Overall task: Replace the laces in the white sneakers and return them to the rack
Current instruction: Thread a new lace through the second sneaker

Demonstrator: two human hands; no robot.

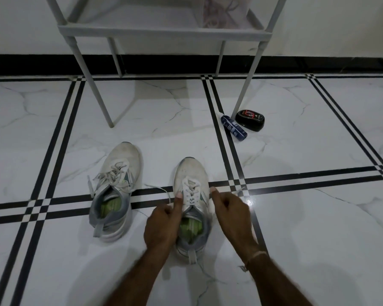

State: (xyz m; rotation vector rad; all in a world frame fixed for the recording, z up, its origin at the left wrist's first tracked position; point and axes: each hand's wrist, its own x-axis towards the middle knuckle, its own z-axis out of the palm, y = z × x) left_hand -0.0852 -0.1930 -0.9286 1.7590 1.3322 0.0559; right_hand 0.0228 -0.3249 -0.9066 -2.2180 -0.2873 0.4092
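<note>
Both bare forearms reached forward from the lower edge, converging slightly. The left hand (164, 226) lay knuckles-up, fingers curled under, thumb stretched straight ahead. The right hand (231, 208) sat just beside it in a like pose, thumb forward. Whether either pinched anything could not be told.
</note>
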